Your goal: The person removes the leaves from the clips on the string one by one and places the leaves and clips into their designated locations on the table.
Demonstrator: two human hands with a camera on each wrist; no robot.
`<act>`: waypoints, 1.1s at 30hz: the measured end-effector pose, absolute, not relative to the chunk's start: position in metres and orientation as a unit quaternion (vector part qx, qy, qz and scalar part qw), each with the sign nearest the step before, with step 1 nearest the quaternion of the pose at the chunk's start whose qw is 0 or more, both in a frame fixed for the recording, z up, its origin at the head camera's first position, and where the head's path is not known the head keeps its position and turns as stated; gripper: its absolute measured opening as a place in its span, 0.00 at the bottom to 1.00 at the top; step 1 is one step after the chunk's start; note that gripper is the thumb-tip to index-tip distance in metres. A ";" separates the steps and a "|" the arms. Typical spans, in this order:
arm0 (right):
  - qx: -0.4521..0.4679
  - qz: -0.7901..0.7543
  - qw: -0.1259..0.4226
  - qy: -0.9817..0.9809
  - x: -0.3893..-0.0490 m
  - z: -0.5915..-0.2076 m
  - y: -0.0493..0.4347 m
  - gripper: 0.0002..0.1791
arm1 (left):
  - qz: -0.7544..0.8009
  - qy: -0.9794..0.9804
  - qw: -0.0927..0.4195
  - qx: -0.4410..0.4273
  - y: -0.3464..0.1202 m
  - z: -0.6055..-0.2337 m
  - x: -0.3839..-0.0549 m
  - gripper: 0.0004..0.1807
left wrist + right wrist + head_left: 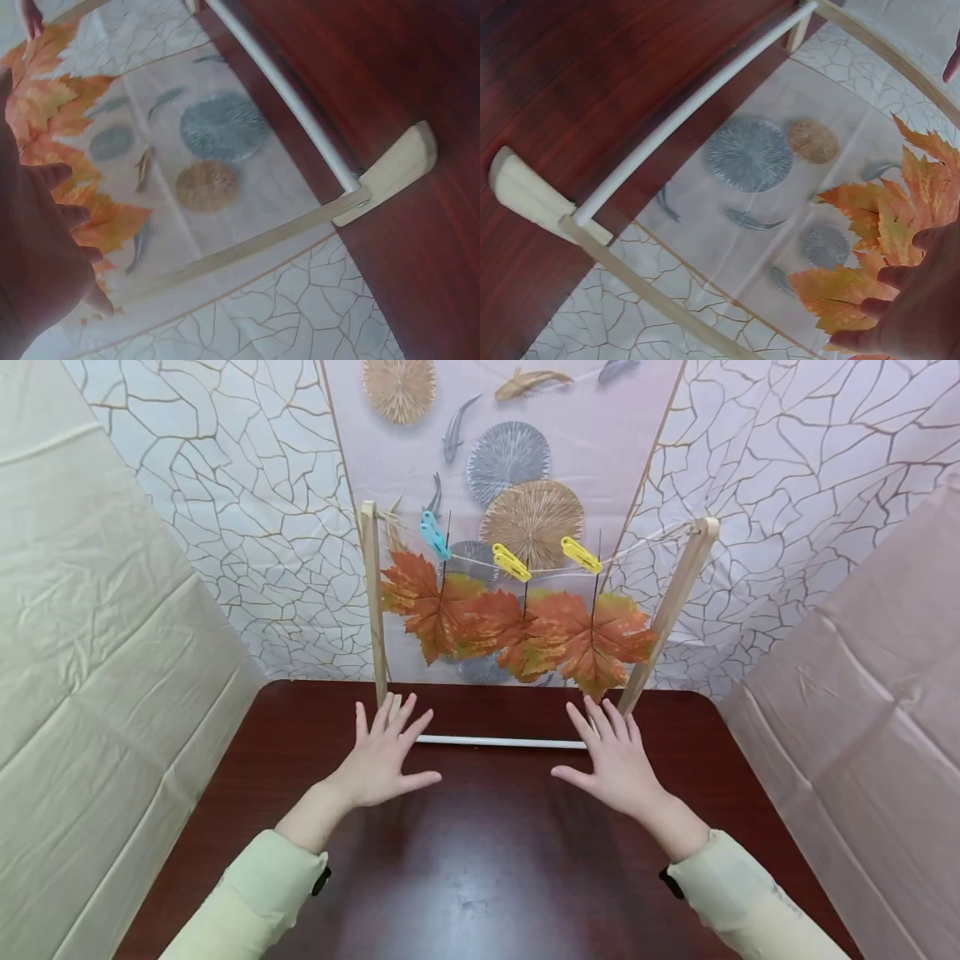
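Note:
Both hands hover over the table with fingers spread and nothing held. The left hand (381, 758) is before the foot of the left wooden post (377, 610); the right hand (618, 760) is before the right wooden post (667, 610). Behind them, a string (637, 545) runs between the posts. Three orange-red maple leaves hang from it: a left leaf (435, 606), a middle leaf (517, 635) and a right leaf (592, 639), overlapping. One blue clothespin (434, 535) and two yellow ones, a middle clothespin (512, 562) and a right clothespin (581, 555), grip their stems.
A white rod (495, 742) joins the posts low down. In the left wrist view a wooden foot (401, 169) rests on the dark red table (465, 860). A patterned cloth backdrop (187, 485) hangs behind, with pale cloth walls (847, 693) at both sides.

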State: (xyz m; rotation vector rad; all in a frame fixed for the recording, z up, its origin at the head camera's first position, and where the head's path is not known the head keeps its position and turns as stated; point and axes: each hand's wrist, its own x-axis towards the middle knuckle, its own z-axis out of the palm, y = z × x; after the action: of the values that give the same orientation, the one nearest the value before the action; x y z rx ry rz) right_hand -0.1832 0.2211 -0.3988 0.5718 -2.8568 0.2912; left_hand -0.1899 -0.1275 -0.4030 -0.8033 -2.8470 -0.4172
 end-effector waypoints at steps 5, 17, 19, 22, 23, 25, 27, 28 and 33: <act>0.198 0.154 0.088 -0.964 -0.191 -0.389 0.211 0.52 | -0.166 -0.951 0.084 -0.246 -0.129 -0.384 -0.197 0.47; 0.162 0.341 -0.013 -0.926 -0.216 -0.348 0.178 0.53 | -0.252 -0.938 0.095 -0.219 -0.134 -0.328 -0.221 0.47; 0.159 0.357 -0.019 -0.920 -0.221 -0.341 0.171 0.53 | -0.266 -0.932 0.104 -0.222 -0.135 -0.320 -0.226 0.47; 0.162 0.374 -0.021 -0.913 -0.227 -0.332 0.161 0.53 | -0.293 -0.924 0.110 -0.219 -0.135 -0.308 -0.233 0.47; 0.165 0.380 -0.020 -0.910 -0.229 -0.329 0.158 0.53 | -0.302 -0.921 0.112 -0.217 -0.135 -0.304 -0.235 0.46; 0.171 0.393 -0.020 -0.903 -0.232 -0.322 0.151 0.53 | -0.325 -0.913 0.114 -0.217 -0.133 -0.296 -0.239 0.45; 0.175 0.405 -0.021 -0.897 -0.235 -0.316 0.144 0.53 | -0.345 -0.904 0.119 -0.222 -0.132 -0.288 -0.242 0.45; 0.177 0.410 -0.023 -0.894 -0.237 -0.312 0.141 0.53 | -0.351 -0.901 0.121 -0.225 -0.132 -0.285 -0.244 0.45; 0.188 0.423 -0.028 -0.886 -0.245 -0.296 0.125 0.53 | -0.368 -0.887 0.140 -0.241 -0.128 -0.269 -0.251 0.44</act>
State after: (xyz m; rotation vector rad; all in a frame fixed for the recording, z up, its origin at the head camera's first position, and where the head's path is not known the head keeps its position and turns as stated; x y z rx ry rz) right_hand -0.2454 0.1250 -0.2961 0.5998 -2.8334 1.3546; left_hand -0.2508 -0.1277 -0.2692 -0.6953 -2.5620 -1.0641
